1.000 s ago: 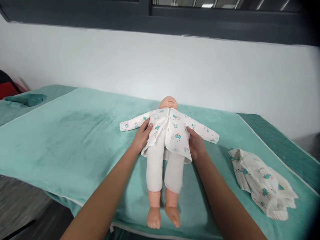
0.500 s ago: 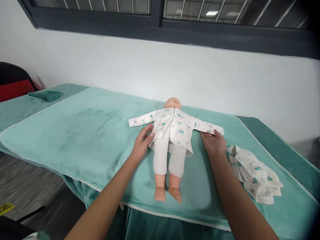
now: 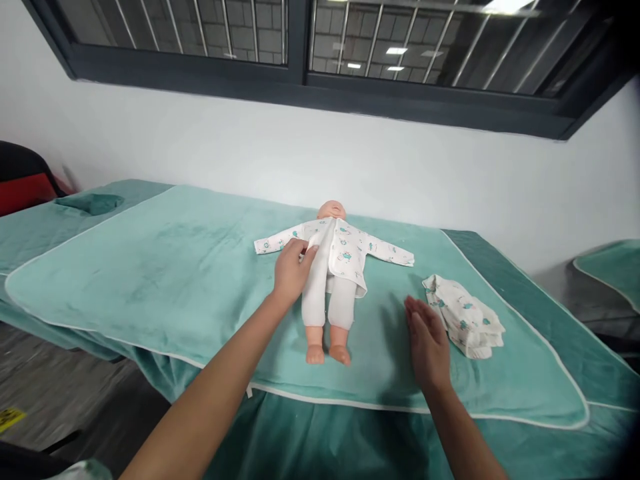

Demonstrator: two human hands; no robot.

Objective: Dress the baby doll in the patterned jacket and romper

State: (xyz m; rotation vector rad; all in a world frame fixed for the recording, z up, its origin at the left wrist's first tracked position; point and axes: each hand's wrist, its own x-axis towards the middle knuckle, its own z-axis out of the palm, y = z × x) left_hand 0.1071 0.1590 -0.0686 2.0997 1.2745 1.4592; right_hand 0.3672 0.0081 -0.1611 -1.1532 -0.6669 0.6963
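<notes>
Watching from afar, I take the doll (image 3: pixel 323 273) as my dial, head at twelve and feet at six; it lies face up on the green mat (image 3: pixel 215 260), the printed jacket (image 3: pixel 349 257) on its body. The big change from half a second ago is the right hand (image 3: pixel 430 343); it was at the sleeve (image 3: pixel 391 253) out towards two o'clock, and now it is off the jacket altogether, down at four; to me that leaves the dressing work with the left hand (image 3: pixel 295 270), which has come in over the front panel at nine; both sleeves stay outspread.

The left forearm slants in from seven, wrist bent over the jacket's side; thumb and fingertips look pinched on the panel's edge, though the hand hides part of that contact; the right forearm rises from five, hand on edge, fingers straight and pressed together, gripping nothing I can see; it sits between the doll and the crumpled printed cloth (image 3: pixel 465 315), which lies just beyond, between three and four.
</notes>
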